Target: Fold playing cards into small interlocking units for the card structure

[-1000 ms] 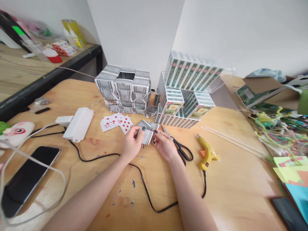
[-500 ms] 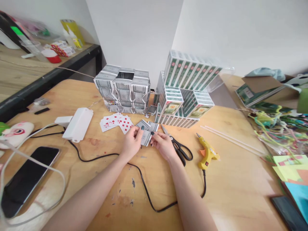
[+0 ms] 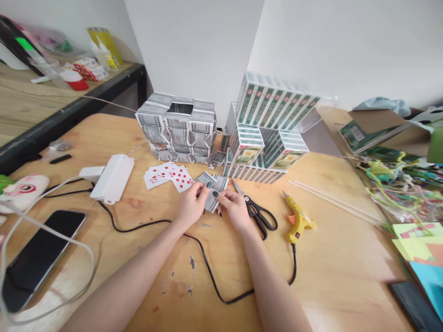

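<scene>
Between my two hands is a grey-backed playing card [image 3: 212, 201]. My left hand [image 3: 192, 203] pinches its left side, thumb on top. From the right, my right hand [image 3: 235, 208] grips the other edge, with its thumb over the card and the fingers partly hidden below. More grey-backed cards [image 3: 206, 178] lie just behind it on the table. Face-up diamond cards [image 3: 168, 174] are fanned out to the left of my left hand. Black-handled scissors [image 3: 258, 213] rest right beside my right hand.
A block built of folded cards [image 3: 180, 129] stands at the back, beside stacked card boxes [image 3: 266, 143]. On the right lie a yellow glue gun [image 3: 296, 219] and clear glue sticks [image 3: 332, 201]. A black cable [image 3: 207, 267] crosses in front. At left are a white power strip [image 3: 112, 180] and a phone [image 3: 41, 258].
My right thumb has moved further over the card. The card and both hands have shifted slightly to the right. The things around them stay put.
</scene>
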Tool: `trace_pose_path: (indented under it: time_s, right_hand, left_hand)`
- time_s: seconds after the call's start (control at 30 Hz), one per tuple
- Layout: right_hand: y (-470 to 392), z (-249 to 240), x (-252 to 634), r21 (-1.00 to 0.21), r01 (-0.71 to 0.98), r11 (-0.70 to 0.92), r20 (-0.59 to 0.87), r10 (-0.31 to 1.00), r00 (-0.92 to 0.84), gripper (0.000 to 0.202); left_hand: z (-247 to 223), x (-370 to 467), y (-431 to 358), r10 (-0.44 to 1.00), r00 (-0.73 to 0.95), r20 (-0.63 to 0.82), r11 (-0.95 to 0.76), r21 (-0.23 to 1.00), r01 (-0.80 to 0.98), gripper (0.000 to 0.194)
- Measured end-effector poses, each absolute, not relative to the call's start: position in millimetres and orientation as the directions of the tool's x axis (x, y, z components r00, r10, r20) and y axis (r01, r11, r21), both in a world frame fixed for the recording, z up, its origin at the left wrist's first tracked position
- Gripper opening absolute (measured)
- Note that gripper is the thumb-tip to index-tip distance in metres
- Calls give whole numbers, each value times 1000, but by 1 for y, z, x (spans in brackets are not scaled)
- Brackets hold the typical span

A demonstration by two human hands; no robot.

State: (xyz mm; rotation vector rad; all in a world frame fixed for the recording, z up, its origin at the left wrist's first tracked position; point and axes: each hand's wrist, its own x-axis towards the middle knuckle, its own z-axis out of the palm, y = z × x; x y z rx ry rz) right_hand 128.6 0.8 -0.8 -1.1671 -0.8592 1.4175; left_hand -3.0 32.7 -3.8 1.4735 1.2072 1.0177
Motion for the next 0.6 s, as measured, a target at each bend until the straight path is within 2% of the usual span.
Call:
trace_pose_path:
  time_s: [0.1, 0.27, 0.4, 0.6]
  right_hand:
    - [2, -1, 129, -903, -385, -191, -232, 970, 65, 25]
    - [3, 1, 133, -769, -591, -243, -318, 948, 24, 22]
    - [3, 5, 135, -709, -654, -264, -344, 939, -6, 21]
    - [3, 2, 136, -692, -673, -259, -346, 938, -4, 18]
  left_hand:
    - [-1, -3, 32, 978, 209, -13, -17, 990, 142, 20]
    - [-4, -2, 35, 976, 212, -53, 34, 995, 94, 24]
    - [-6, -2, 36, 974, 218, -61, 43, 995, 86, 25]
    - [-6, -2, 35, 974, 210, -87, 70, 994, 89, 26]
